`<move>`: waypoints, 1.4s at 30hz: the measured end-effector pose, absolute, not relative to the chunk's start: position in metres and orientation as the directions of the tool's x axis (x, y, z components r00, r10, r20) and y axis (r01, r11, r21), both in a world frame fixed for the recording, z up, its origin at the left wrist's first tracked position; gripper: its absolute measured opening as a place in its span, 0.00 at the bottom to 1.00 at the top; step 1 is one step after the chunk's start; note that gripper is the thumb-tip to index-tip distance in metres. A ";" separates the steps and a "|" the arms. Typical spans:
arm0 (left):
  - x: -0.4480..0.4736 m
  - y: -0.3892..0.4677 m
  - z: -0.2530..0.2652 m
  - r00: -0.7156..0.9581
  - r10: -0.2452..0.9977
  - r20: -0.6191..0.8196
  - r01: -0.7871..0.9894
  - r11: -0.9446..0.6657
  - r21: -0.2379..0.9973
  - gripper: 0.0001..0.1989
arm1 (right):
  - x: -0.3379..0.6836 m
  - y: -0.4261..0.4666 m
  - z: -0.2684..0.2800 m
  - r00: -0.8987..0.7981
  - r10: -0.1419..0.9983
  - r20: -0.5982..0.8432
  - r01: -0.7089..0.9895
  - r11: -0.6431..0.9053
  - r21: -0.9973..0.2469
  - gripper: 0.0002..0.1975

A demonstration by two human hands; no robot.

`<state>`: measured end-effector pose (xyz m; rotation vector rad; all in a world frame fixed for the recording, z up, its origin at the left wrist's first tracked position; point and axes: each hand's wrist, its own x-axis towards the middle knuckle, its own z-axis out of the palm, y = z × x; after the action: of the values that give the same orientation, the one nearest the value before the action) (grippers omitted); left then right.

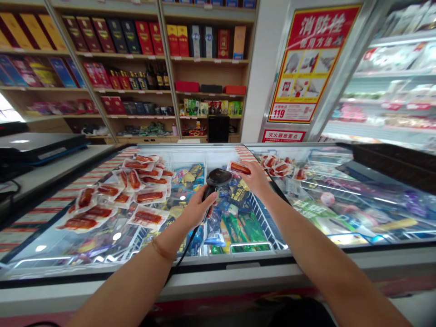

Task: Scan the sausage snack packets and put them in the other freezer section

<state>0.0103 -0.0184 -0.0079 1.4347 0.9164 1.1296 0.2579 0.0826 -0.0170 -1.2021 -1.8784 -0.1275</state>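
My left hand (200, 205) is closed around the handle of a black barcode scanner (218, 177), whose cable trails down over the freezer's front edge. In my right hand (255, 177) is a clear vacuum pack of sausage (240, 168), pinched at its right end just to the right of the scanner head. On the freezer's glass top to the left lies a loose pile of similar sausage packs (150, 196). A smaller group of sausage packs (281, 167) rests on the glass to the right of my right hand.
Beneath the glass, wire baskets hold frozen goods in bright bags (243, 229). A flat dark device (41, 147) stands on the left counter. A long dark brown object (395, 163) lies on the right side. Shelves of boxed goods (122, 36) line the back wall.
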 end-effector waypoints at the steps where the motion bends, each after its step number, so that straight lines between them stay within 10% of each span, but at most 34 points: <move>1: 0.010 -0.018 -0.008 0.267 0.949 0.169 -0.037 -0.165 0.986 0.27 | 0.258 0.082 -0.017 -0.149 0.684 0.714 0.777 0.528 -0.343 0.19; 22: 0.011 -0.018 -0.009 0.225 0.959 0.172 -0.092 -0.155 0.984 0.26 | 0.249 0.077 -0.027 -0.163 0.672 0.722 0.752 0.558 -0.350 0.19; 42: -0.181 -0.095 0.101 -0.586 0.802 0.112 -0.154 -0.247 0.957 0.17 | -0.048 0.079 0.056 -0.392 0.695 0.603 0.583 0.695 -0.421 0.17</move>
<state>-0.1806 -0.0950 0.1009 0.8188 1.3536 1.8958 -0.0483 0.0790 0.0559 -0.9741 -2.1074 0.1792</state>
